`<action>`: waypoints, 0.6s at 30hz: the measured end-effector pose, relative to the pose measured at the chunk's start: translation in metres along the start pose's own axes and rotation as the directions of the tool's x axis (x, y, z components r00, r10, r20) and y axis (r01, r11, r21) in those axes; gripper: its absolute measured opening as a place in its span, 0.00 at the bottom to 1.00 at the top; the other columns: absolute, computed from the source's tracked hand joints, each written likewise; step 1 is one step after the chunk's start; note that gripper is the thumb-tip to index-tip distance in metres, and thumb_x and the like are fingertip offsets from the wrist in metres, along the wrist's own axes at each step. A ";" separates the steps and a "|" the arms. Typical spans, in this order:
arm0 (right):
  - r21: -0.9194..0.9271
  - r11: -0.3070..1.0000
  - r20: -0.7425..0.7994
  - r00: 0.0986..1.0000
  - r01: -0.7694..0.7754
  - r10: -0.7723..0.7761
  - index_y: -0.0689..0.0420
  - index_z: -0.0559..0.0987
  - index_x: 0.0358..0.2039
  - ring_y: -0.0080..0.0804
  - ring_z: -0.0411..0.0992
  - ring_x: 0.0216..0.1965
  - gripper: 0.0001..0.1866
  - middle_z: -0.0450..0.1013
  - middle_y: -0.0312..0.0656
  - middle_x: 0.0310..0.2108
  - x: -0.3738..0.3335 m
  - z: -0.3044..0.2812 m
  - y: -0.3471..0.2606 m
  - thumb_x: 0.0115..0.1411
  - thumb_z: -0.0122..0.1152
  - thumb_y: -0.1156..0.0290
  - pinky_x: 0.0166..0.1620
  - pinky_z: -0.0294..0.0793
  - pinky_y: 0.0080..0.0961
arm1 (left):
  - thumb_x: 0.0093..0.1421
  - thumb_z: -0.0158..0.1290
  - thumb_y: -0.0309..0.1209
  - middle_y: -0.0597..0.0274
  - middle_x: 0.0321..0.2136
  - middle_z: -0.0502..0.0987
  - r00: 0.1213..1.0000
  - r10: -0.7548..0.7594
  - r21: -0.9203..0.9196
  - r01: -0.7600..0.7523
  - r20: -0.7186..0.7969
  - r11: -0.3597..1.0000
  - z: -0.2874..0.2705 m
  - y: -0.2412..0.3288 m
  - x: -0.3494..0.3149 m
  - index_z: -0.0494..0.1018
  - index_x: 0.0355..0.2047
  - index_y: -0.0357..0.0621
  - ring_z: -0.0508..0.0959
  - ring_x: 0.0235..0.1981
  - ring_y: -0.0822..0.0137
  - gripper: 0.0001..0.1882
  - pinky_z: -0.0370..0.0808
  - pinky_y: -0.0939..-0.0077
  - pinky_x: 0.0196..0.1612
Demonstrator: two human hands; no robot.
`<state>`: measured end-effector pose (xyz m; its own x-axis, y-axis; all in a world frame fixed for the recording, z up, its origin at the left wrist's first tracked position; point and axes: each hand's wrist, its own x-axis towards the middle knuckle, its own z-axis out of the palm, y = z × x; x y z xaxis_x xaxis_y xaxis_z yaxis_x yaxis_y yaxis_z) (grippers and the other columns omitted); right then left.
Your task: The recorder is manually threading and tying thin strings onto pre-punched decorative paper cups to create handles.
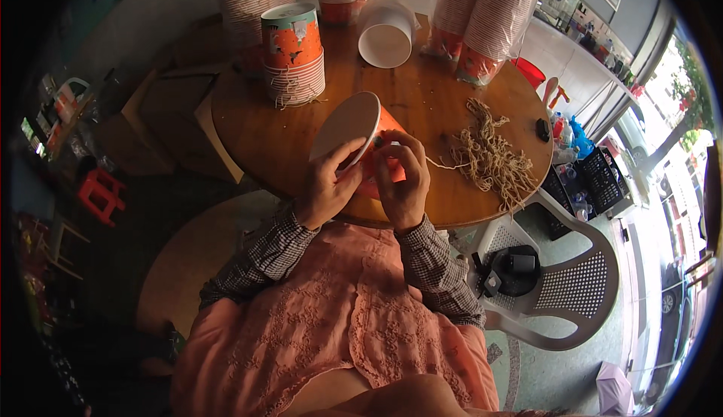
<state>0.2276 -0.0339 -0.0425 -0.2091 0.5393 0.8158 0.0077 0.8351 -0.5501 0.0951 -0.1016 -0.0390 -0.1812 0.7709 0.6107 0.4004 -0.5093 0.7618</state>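
A paper bucket with an orange print is tilted over the table's near edge, its pale round end turned up and to the left. My left hand grips it, fingers over the edge of that end and thumb along the side. Against the orange side, my right hand has thumb and forefinger pinched together. A thin beige string runs from behind those fingers to a tangled heap of strings on the right. The string's end at my fingertips is hidden.
On the round wooden table stands a stack of orange buckets, strings hanging at its bottom. Behind are a white bucket on its side and tall bagged stacks. A black object sits near the right edge; a plastic chair stands beyond.
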 end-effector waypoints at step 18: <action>-0.459 0.881 0.220 0.975 0.118 -0.016 0.53 0.72 0.49 0.41 0.71 0.35 0.20 0.71 0.43 0.33 0.001 -0.022 0.027 0.54 0.60 0.71 0.37 0.71 0.33 | 0.54 0.56 0.25 0.56 0.28 0.77 0.976 0.156 0.415 -0.206 0.153 0.886 0.011 -0.004 0.038 0.73 0.31 0.37 0.78 0.29 0.59 0.05 0.73 0.70 0.32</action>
<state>0.2487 -0.0090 -0.0527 -0.4194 0.4884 0.7652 0.4309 0.8490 -0.3058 0.0969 -0.0660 -0.0216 0.0229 0.7315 0.6814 0.7651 -0.4516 0.4591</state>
